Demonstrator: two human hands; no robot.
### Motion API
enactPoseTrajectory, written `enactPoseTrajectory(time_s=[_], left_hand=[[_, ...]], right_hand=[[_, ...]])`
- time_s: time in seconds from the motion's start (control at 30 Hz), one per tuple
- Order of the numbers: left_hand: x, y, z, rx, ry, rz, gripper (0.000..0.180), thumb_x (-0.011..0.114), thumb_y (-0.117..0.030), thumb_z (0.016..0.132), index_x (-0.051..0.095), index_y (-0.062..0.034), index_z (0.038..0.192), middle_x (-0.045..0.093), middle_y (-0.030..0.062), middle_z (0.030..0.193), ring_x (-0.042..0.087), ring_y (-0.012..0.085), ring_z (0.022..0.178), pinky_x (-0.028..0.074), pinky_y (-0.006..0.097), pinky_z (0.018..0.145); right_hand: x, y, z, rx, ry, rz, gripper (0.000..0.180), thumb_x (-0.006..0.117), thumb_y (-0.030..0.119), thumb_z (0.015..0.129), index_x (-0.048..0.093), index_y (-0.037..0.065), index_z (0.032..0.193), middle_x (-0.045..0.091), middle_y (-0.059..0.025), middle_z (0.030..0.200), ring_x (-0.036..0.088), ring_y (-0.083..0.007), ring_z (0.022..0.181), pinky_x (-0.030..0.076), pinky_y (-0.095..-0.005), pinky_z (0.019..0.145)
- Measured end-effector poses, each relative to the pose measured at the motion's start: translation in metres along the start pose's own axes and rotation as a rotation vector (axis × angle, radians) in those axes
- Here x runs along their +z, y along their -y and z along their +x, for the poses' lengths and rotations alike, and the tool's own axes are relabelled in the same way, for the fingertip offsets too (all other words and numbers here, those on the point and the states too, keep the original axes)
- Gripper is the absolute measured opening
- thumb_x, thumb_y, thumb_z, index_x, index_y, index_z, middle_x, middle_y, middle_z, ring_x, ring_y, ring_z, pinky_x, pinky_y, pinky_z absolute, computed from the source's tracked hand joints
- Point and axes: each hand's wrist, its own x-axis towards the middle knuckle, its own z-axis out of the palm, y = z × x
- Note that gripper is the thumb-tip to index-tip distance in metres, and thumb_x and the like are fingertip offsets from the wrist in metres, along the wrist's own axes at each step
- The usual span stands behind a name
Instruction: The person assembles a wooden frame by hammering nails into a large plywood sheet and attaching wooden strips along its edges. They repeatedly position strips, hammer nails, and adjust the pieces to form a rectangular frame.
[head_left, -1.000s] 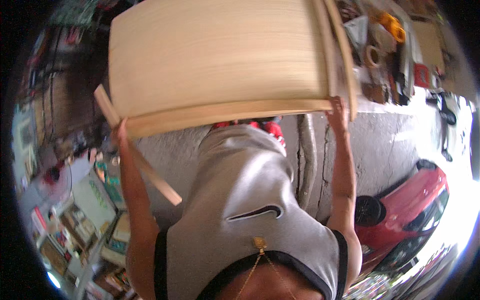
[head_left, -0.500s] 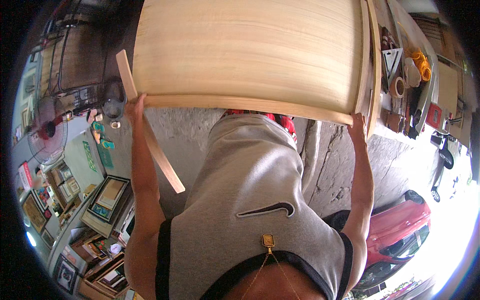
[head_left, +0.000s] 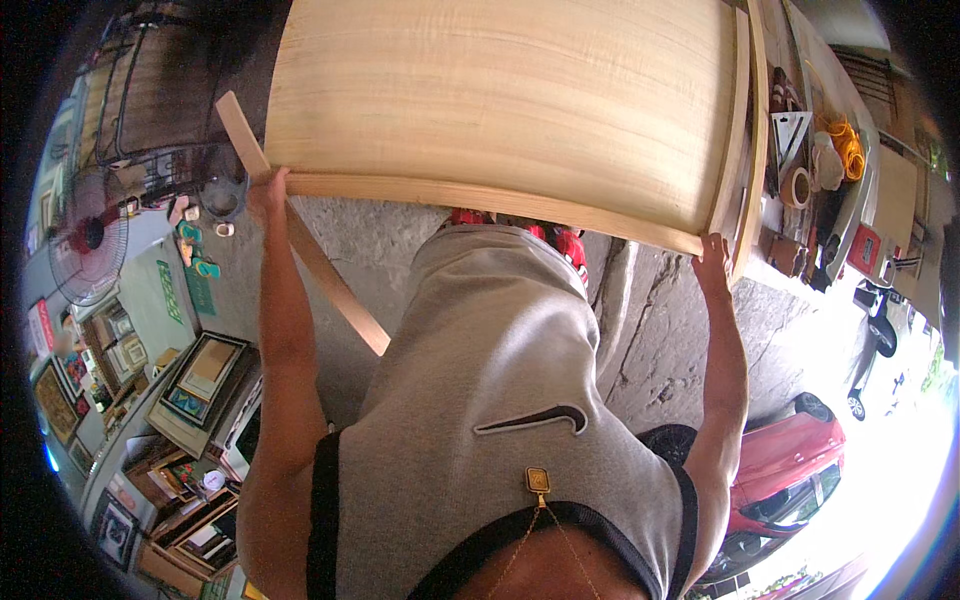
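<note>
A broad pale wooden panel (head_left: 500,95) lies in front of me, with a narrow wooden strip (head_left: 480,196) along its near edge. My left hand (head_left: 268,192) is closed around the strip's left end, at the panel's near left corner. A loose-looking wooden slat (head_left: 335,290) runs slantwise past that hand, sticking out beyond it and back toward my body. Whether the fingers also hold the slat is hidden. At the strip's other end, my right hand (head_left: 713,262) grips the near right corner, fingertips over the wood.
Beside the panel's right edge runs a long wooden board (head_left: 752,150). Farther right are a triangular square (head_left: 790,140), a tape roll (head_left: 795,187) and yellow cord (head_left: 846,150). A fan (head_left: 92,235) and framed pictures (head_left: 205,375) stand left. A red car (head_left: 785,470) is at the lower right.
The strip's left end has shifted slightly away from me with my left hand and the slat. Its right end sits slightly nearer. Both hands keep their places at the corners.
</note>
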Motion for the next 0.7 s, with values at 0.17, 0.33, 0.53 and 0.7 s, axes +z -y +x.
enactPoseTrajectory(time_s=[0.17,0.33,0.53,0.7], left_hand=[[-0.007,-0.002,0.0,-0.156,0.112,-0.04,0.081,0.069,-0.062,0.06,0.063,-0.0049,0.117,0.063,0.0171,0.116,0.061,0.0305,0.105,0.044,0.039,0.091],[-0.005,-0.004,-0.009,-0.222,0.099,-0.158,0.089,0.073,-0.06,0.058,0.058,-0.0005,0.122,0.06,0.0173,0.12,0.059,0.0314,0.107,0.043,0.04,0.092],[-0.006,-0.008,-0.014,-0.187,0.091,-0.363,0.096,0.078,-0.055,0.057,0.051,0.0046,0.127,0.054,0.0189,0.128,0.052,0.0302,0.117,0.041,0.04,0.097],[-0.007,-0.004,-0.019,-0.176,0.082,-0.49,0.094,0.08,-0.051,0.061,0.049,0.0067,0.129,0.055,0.0182,0.126,0.055,0.0292,0.111,0.042,0.039,0.095]], right_hand=[[0.005,-0.008,0.001,-0.042,-0.019,0.084,0.056,0.075,0.006,0.06,0.056,0.006,0.113,0.051,-0.0135,0.103,0.052,-0.0344,0.098,0.049,-0.0447,0.084],[0.025,-0.012,0.0,0.002,0.006,0.113,0.058,0.072,0.005,0.061,0.054,0.004,0.116,0.049,-0.015,0.106,0.049,-0.0361,0.102,0.043,-0.0481,0.089],[0.023,-0.006,-0.004,0.059,0.016,0.095,0.058,0.071,0.007,0.063,0.053,0.004,0.118,0.048,-0.0155,0.108,0.048,-0.0365,0.104,0.041,-0.0486,0.091],[0.01,-0.001,-0.002,0.031,-0.008,0.051,0.059,0.073,0.007,0.061,0.054,0.003,0.116,0.05,-0.0147,0.106,0.051,-0.0363,0.1,0.048,-0.0465,0.084]])
